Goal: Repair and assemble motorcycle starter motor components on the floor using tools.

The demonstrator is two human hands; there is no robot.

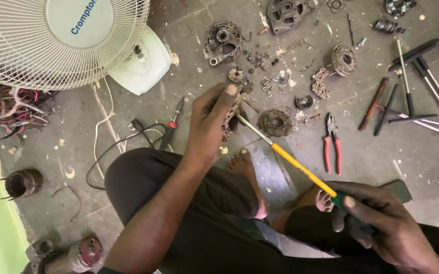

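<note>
Near the middle of the scene, above the person's bent knees, the left hand is clenched around a small rusty metal part, thumb pressed on its top. The right hand, at the near right, grips the dark green handle of a long screwdriver whose yellow shank runs up and left, its bare metal tip meeting the rusty part in the left hand. Just right of that part, a round rusted disc lies on the grey concrete floor, and red-handled pliers lie a little farther right. Farther off, loose screws and nuts are scattered between a dark alternator housing and a copper-wound piece. Several T-handled wrenches lie at the far right. A white table fan stands at the far left, beside a tangle of coloured wires.
</note>
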